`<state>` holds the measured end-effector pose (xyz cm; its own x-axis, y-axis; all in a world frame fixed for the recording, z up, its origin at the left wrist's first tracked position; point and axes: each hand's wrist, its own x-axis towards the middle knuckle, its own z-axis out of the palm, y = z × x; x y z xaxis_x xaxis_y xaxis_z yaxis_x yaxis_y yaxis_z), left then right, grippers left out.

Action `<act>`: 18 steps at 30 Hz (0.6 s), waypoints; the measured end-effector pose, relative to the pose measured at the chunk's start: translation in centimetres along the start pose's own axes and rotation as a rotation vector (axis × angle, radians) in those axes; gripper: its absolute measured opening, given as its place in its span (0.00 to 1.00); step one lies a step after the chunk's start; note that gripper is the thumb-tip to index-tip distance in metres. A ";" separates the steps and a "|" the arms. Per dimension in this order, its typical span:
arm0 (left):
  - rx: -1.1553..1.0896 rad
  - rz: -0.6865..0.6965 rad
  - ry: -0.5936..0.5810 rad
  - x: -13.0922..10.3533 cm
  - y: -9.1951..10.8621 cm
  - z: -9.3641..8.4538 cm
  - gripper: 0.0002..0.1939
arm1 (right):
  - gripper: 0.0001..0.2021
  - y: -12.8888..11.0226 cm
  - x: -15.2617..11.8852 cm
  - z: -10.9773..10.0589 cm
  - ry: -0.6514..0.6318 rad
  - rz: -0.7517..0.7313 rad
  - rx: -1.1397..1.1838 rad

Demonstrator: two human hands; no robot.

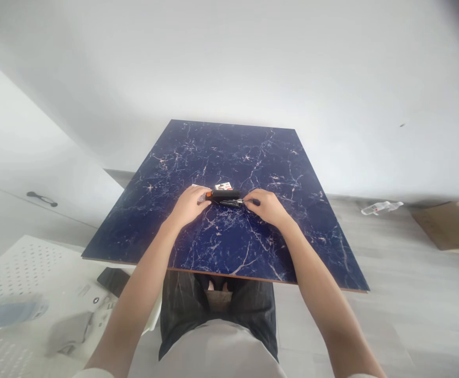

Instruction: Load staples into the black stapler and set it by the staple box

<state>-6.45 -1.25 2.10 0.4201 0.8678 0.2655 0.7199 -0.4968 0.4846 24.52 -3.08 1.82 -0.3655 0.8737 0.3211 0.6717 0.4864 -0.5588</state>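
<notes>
A black case (226,195) with an orange part at its left end lies at the middle of the blue marbled table (229,152). My left hand (192,203) has its fingers closed on the case's left end. Several thin metallic pieces show along the case's near side. At its right end, my right hand (266,205) pinches a small dark-handled tool (256,201), whose metal tip points left at the case. Just behind the case sits a small white printed card or box (223,186). Something pale and clear is partly hidden under my left fingers.
Beyond the table stands a white wall (237,63). On the floor to the right are a clear plastic bottle (381,208) and an open cardboard box (449,226). A white surface (28,268) with bags is at lower left, near a cabinet handle (41,199).
</notes>
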 end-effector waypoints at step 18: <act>0.007 0.007 0.003 0.0 0.1 0.0 0.17 | 0.08 0.2 0.0 0.2 0.019 -0.005 0.008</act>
<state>-6.40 -1.25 2.15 0.4234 0.8644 0.2711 0.7207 -0.5027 0.4773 24.55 -3.01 1.57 -0.3562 0.8708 0.3388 0.6645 0.4910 -0.5633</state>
